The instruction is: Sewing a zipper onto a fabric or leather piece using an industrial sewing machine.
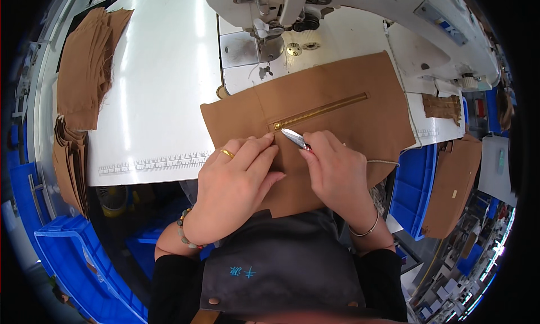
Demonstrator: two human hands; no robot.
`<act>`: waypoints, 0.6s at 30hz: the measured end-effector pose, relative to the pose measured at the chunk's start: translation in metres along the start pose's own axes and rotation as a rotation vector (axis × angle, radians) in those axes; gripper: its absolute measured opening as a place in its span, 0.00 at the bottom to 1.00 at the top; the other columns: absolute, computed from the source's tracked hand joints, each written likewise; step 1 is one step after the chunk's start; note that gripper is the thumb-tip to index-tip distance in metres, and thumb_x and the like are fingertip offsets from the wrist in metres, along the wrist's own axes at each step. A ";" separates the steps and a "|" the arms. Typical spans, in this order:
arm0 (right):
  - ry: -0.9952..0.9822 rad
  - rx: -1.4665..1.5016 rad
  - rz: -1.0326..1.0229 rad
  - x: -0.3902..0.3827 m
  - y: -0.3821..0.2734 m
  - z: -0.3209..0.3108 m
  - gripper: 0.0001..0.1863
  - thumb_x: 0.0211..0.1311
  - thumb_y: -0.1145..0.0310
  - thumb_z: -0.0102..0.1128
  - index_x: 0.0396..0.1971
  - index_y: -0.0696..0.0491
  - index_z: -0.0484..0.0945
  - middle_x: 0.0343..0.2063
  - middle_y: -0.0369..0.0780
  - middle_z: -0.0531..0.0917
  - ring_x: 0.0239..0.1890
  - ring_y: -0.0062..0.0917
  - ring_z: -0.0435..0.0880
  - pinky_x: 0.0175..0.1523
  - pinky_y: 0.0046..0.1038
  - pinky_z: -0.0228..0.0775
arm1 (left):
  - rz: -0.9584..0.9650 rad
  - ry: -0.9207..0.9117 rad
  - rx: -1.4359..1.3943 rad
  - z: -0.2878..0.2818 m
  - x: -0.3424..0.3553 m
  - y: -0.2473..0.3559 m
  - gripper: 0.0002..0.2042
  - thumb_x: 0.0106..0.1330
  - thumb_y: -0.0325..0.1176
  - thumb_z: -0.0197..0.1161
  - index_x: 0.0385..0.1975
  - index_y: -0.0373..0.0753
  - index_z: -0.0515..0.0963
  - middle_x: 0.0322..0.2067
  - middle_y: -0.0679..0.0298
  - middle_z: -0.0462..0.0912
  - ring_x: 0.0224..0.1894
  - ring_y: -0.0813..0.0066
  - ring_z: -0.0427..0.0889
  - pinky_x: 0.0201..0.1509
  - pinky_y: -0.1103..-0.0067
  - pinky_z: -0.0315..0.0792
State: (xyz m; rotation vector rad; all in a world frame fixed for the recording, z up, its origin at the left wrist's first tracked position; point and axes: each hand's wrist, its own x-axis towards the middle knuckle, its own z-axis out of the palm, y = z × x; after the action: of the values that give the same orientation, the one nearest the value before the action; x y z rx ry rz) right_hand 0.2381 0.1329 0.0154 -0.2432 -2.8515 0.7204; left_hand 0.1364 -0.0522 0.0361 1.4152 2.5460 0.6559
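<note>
A brown fabric panel [365,127] with a gold zipper [320,109] lies across the front of the sewing machine's bed, toward me. My left hand [230,183] lies on the panel below the zipper's left end, fingers extended and fingertips pressing the cloth. My right hand [337,175] grips small silver snips [293,138], their pointed tip at the fabric just below the zipper's left end. The snips' handles are mostly hidden inside that hand.
The sewing machine [287,9] stands behind the panel on a white table [146,99]. Brown cut pieces [84,65] are stacked at the left. Blue bins [73,251] flank the table low on both sides, with more brown panels [450,189] at the right.
</note>
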 end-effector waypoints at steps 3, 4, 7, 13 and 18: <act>-0.026 0.000 0.004 0.000 0.001 0.001 0.07 0.67 0.68 0.63 0.39 0.50 0.74 0.30 0.39 0.79 0.26 0.39 0.83 0.28 0.36 0.75 | 0.065 0.073 0.039 0.004 -0.003 -0.002 0.24 0.54 0.39 0.76 0.49 0.35 0.84 0.56 0.62 0.84 0.55 0.64 0.83 0.56 0.71 0.78; -0.022 0.006 -0.001 0.001 0.001 0.001 0.07 0.67 0.68 0.63 0.39 0.50 0.74 0.30 0.39 0.79 0.26 0.39 0.83 0.28 0.36 0.75 | 0.065 0.072 0.040 0.005 -0.004 -0.002 0.24 0.54 0.39 0.76 0.49 0.35 0.84 0.56 0.62 0.84 0.55 0.64 0.83 0.56 0.71 0.78; 0.055 0.123 0.027 0.001 0.003 0.000 0.07 0.67 0.68 0.63 0.40 0.50 0.74 0.31 0.38 0.79 0.26 0.38 0.84 0.28 0.35 0.76 | 0.082 0.068 0.064 0.004 -0.011 -0.002 0.30 0.52 0.44 0.77 0.53 0.35 0.82 0.60 0.61 0.82 0.58 0.62 0.81 0.61 0.67 0.75; 0.022 0.084 -0.021 0.000 0.003 -0.003 0.08 0.67 0.67 0.63 0.41 0.50 0.75 0.32 0.38 0.80 0.27 0.38 0.85 0.28 0.35 0.76 | 0.073 -0.180 0.093 -0.004 -0.025 0.003 0.50 0.42 0.54 0.79 0.69 0.36 0.71 0.73 0.57 0.68 0.74 0.58 0.68 0.74 0.54 0.63; -0.008 0.032 0.014 0.000 0.002 0.000 0.08 0.67 0.66 0.63 0.40 0.50 0.74 0.31 0.39 0.80 0.26 0.38 0.85 0.28 0.36 0.76 | 0.048 -0.209 0.187 0.007 -0.034 0.008 0.55 0.38 0.48 0.82 0.73 0.39 0.66 0.76 0.58 0.62 0.78 0.57 0.62 0.78 0.50 0.54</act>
State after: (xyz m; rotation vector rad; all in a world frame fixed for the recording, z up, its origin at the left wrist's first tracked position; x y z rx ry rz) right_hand 0.2387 0.1343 0.0147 -0.2562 -2.8461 0.7715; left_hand 0.1633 -0.0750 0.0311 1.5169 2.4672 0.2642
